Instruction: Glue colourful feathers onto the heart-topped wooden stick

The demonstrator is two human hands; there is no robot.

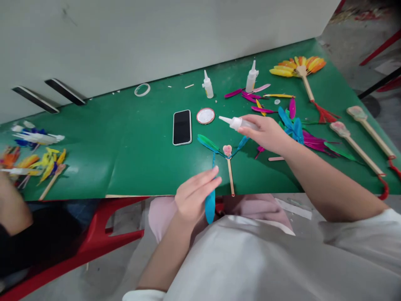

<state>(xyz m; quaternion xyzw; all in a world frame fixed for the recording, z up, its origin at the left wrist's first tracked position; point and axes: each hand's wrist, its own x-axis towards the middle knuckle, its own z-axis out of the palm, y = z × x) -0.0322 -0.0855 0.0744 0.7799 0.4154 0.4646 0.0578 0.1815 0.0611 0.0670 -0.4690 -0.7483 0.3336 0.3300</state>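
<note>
Between the fingers of my left hand (197, 194) is a blue feather (210, 208), its wide end hanging past the table's front edge and its thin stem pointing up. My right hand (266, 131) grips a small white glue bottle (238, 123) lying nearly level, nozzle toward the left, above the table. Below and between the hands lies a wooden fan handle (231, 175) with a pinkish, wet-looking head (227, 150). A green feather (208, 143) reaches out left of that head and another blue feather (243, 143) reaches out to the right.
A phone (182, 127) and a round lid (205, 116) lie ahead. Two glue bottles stand behind, one (208, 85) left of the other (251, 78). Loose feathers (293, 125), a feather fan (300, 69) and bare handles (357, 146) lie right. A co-worker's arm (14, 207) is at left.
</note>
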